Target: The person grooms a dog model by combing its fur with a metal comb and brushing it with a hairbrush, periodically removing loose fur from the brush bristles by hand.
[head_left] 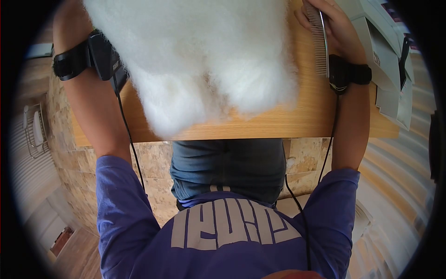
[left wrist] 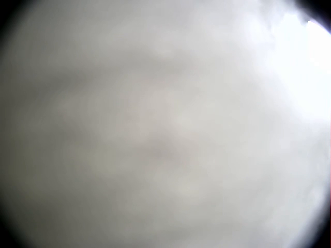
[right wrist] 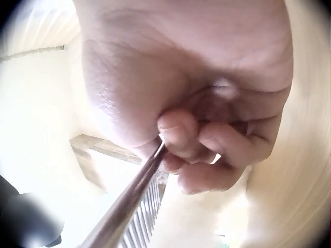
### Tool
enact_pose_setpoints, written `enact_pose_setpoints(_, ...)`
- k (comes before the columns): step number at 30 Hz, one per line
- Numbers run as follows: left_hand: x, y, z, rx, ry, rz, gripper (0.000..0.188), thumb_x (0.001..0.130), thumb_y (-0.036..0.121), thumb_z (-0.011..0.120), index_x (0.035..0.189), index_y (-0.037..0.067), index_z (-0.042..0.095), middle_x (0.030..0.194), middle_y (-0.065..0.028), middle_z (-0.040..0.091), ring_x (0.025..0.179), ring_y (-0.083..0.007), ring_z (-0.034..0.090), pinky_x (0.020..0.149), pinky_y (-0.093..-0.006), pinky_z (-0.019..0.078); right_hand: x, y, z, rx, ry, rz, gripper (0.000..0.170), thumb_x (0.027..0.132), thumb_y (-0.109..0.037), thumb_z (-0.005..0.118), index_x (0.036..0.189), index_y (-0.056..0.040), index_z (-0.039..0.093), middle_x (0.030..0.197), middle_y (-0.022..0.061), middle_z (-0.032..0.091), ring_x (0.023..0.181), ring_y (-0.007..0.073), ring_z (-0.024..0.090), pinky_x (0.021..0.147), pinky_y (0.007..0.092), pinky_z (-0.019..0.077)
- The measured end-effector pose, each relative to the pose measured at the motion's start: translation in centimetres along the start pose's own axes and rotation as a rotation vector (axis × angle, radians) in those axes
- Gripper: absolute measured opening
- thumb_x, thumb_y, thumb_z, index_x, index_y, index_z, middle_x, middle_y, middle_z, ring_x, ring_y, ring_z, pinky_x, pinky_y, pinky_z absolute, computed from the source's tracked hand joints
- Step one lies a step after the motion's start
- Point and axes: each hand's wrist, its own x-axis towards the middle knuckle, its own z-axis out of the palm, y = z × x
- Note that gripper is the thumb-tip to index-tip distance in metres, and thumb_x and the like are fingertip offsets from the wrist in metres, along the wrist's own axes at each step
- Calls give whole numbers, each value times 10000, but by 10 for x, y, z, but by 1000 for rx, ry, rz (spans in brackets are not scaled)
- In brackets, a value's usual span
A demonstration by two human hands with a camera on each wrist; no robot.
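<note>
A big mass of fluffy white fur or fibre (head_left: pixel 195 46) lies on the wooden table, its lower part split into two rounded lobes near the front edge. My right hand (head_left: pixel 338 25) grips a metal comb (head_left: pixel 320 46) to the right of the fluff. In the right wrist view, curled fingers (right wrist: pixel 222 142) and the thumb side of the palm close round one end of the comb. My left forearm reaches up along the fluff's left side, the hand itself out of sight. Blurred white fluff (left wrist: pixel 155 129) fills the left wrist view.
Wooden tabletop (head_left: pixel 306 107) shows between the fluff and the right forearm. White boxes or folded card (head_left: pixel 381 56) stand at the right edge, with a black-handled object (head_left: pixel 403 63) on them. Cables (head_left: pixel 123 111) hang from the wrist cameras past the table's front edge.
</note>
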Motion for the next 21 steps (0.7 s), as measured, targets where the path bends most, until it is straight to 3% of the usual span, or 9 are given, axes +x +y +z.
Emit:
enact_pose_setpoints(2, 0, 0, 0, 0, -4, 0, 408, 1037, 291, 499, 1287, -26, 560, 1221, -99, 630, 1105, -135, 605, 966, -291, 499, 2, -1, 4, 22, 73, 16, 491, 1048, -289, 504, 593, -109, 476, 504, -13, 394, 458, 112, 372, 476, 271, 313)
enact_pose_setpoints(4, 1, 2, -1, 1, -8, 2, 408, 1037, 290, 499, 1288, -26, 559, 1222, -99, 630, 1107, -135, 605, 967, -292, 498, 1, -5, 11, -173, 186, 108, 511, 1059, -339, 487, 601, -112, 474, 504, -15, 397, 454, 111, 364, 475, 261, 308)
enact_pose_setpoints(8, 7, 8, -5, 10, -16, 16, 408, 1037, 289, 498, 1289, -26, 559, 1225, -99, 629, 1110, -135, 604, 970, -292, 497, 2, -9, 10, -157, 181, 124, 515, 1060, -354, 484, 607, -110, 476, 511, -9, 412, 458, 110, 370, 473, 255, 307)
enact_pose_setpoints(14, 31, 37, -21, 77, -40, 103, 409, 1038, 288, 497, 1291, -27, 558, 1229, -100, 628, 1115, -135, 602, 973, -292, 496, 9, -12, 19, 0, 353, -155, 426, 1070, -322, 452, 713, -92, 489, 588, -1, 412, 537, 108, 395, 527, 256, 332)
enact_pose_setpoints(16, 43, 52, -26, 107, -55, 142, 409, 1038, 288, 496, 1291, -27, 557, 1230, -100, 627, 1116, -135, 601, 974, -292, 495, 10, -8, 8, 24, 404, -262, 227, 1020, -269, 578, 886, -87, 601, 651, -37, 496, 599, 56, 481, 583, 219, 372)
enact_pose_setpoints(17, 46, 57, -27, 119, -63, 160, 409, 1038, 288, 496, 1292, -28, 557, 1231, -100, 627, 1117, -135, 601, 974, -292, 495, 10, -7, 1, 14, 404, -284, 227, 1020, -269, 578, 886, -87, 601, 651, -37, 496, 599, 56, 481, 583, 219, 372)
enact_pose_setpoints(19, 60, 81, -22, 142, -77, 190, 409, 1038, 287, 496, 1292, -28, 557, 1232, -100, 627, 1119, -135, 601, 976, -292, 495, 10, -4, -9, 43, 532, -317, 236, 1027, -285, 576, 952, -68, 629, 791, 19, 628, 725, 68, 544, 643, 235, 401)
enact_pose_setpoints(21, 53, 103, 2, 191, -96, 163, 348, 1050, 278, 472, 1201, -23, 564, 1142, -74, 610, 1038, -119, 571, 920, -275, 479, 10, -5, -10, 10, 550, -319, 234, 1031, -279, 570, 980, -60, 637, 878, 49, 669, 736, 69, 556, 642, 236, 400)
